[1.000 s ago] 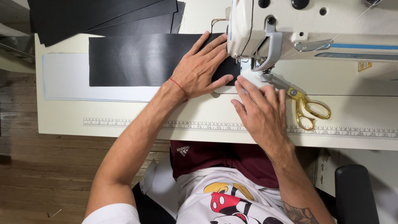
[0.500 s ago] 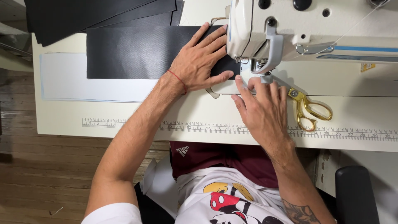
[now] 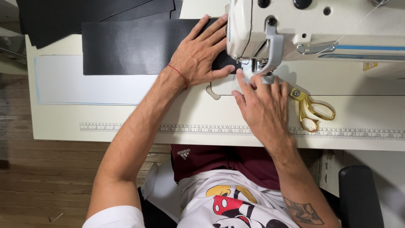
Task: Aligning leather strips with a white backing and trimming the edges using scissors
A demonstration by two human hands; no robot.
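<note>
My left hand [image 3: 199, 52] lies flat, fingers spread, on a black rectangular sheet of material [image 3: 126, 46] whose right end reaches under the head of a white sewing machine [image 3: 312, 29]. A thin red cord circles that wrist. My right hand [image 3: 263, 105] rests palm down on the table just in front of the machine's foot, fingertips at the needle area and the edge of the black sheet. The needle itself is hidden by the machine head and my fingers.
Gold-handled scissors [image 3: 312, 110] lie right of my right hand. A ruler strip [image 3: 126, 127] runs along the cream table's front edge [image 3: 63, 137]. A white sheet [image 3: 84, 86] lies under the black one. More black sheets [image 3: 84, 12] are stacked at the back left. A black chair arm [image 3: 360, 194] sits lower right.
The black sheet has shifted slightly away from me and left under my left hand. My right hand stays by the foot, with the fingers drawn a little closer to it.
</note>
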